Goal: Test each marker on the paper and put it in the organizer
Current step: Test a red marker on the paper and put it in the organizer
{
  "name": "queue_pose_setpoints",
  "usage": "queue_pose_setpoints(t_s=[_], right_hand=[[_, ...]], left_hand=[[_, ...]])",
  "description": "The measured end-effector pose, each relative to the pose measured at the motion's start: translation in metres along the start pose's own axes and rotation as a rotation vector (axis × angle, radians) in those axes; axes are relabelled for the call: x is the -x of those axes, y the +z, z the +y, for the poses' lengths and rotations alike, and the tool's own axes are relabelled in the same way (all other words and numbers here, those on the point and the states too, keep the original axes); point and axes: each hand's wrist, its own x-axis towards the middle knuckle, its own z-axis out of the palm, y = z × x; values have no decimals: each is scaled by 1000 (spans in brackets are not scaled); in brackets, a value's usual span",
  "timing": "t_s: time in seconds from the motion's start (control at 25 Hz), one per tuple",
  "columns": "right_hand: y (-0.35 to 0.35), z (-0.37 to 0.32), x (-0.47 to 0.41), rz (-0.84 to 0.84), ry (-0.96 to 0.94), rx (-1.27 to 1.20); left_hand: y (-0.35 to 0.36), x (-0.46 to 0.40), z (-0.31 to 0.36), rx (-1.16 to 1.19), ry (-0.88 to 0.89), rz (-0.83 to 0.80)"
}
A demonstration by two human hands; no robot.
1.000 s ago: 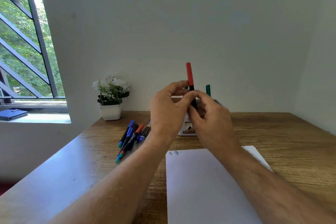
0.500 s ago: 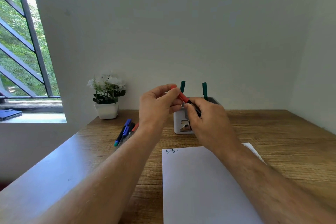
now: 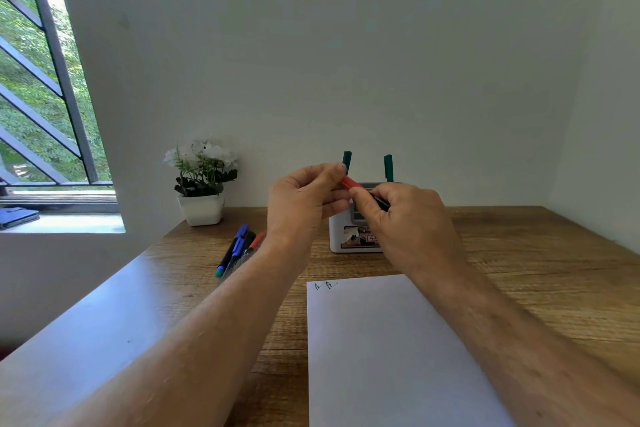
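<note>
Currently: 1 marker [image 3: 360,189], red cap, black barrel, held tilted in the air before the white organizer [image 3: 337,232] at the bench's [image 3: 519,253] far edge. Left hand [image 3: 304,201] raised, forearm reaching in from the near left corner, thumb and fingers pinching the red cap. Right hand [image 3: 405,218] raised beside it, fingers curled round the black barrel. 2 green markers [image 3: 388,168] stand upright in the organizer. Loose markers [image 3: 239,250] lie toward the far left edge. Paper [image 3: 388,350] lies at the near edge, 2 small marks in its far left corner.
</note>
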Motion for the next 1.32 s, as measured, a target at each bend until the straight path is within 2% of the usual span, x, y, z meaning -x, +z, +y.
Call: queue_pose_setpoints(t_s=[0.2, 0.32, 0.44, 0.56, 0.8, 1.04, 1.2, 1.32], right_hand=[[2, -1, 0, 6, 26, 27], [5, 0, 1, 28, 16, 40], [1, 1, 0, 91, 10, 29], [-1, 0, 0, 170, 23, -57], [2, -3, -1, 216, -5, -216], [2, -6, 0, 185, 25, -359], [1, -6, 6, 3, 116, -486], [2, -7, 9, -56, 181, -630]], left_hand=[[-2, -3, 3, 11, 27, 18], [-5, -6, 5, 2, 56, 93], [-9, -7, 9, 153, 12, 160], [-6, -3, 9, 283, -62, 125], [-1, -2, 10, 299, -64, 17], [1, -1, 14, 16, -61, -45], [-1, -1, 18, -52, -151, -102], [-6, -4, 20, -207, -225, -220]])
